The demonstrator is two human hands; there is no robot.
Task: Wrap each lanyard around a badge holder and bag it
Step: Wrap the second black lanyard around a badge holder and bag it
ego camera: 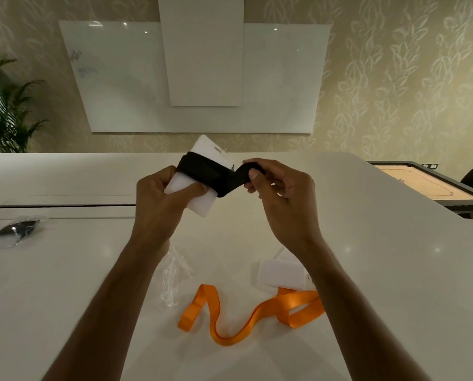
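My left hand grips a white badge holder held up above the table, thumb across its lower face. A black lanyard is wound around the holder's middle in several turns. My right hand pinches the lanyard's free end just right of the holder. On the table below lie an orange lanyard in loose curves, joined to a second white badge holder, and an empty clear plastic bag between my forearms.
A sealed clear bag with a black lanyard inside lies at the table's left. A cable slot runs across the white table. A carrom board stands beyond the right edge, a plant at far left.
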